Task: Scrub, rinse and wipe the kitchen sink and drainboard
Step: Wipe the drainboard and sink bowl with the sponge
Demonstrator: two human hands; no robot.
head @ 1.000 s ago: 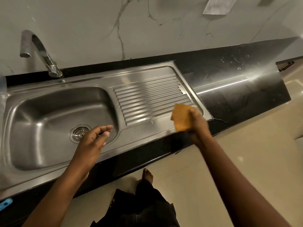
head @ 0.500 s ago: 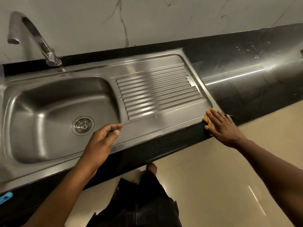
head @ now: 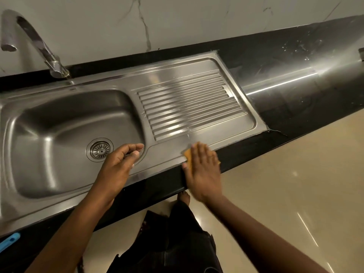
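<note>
I had slid my flat-fingered right hand (head: 203,170), pressing the square orange wiping cloth (head: 188,155), leftward along the near rim of the ribbed stainless-steel drainboard (head: 189,107), left hand (head: 120,164) loosely curled and empty, so I judged wiping under way.

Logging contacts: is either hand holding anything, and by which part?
The right hand presses flat on top of the orange cloth; the left hand holds nothing.
</note>
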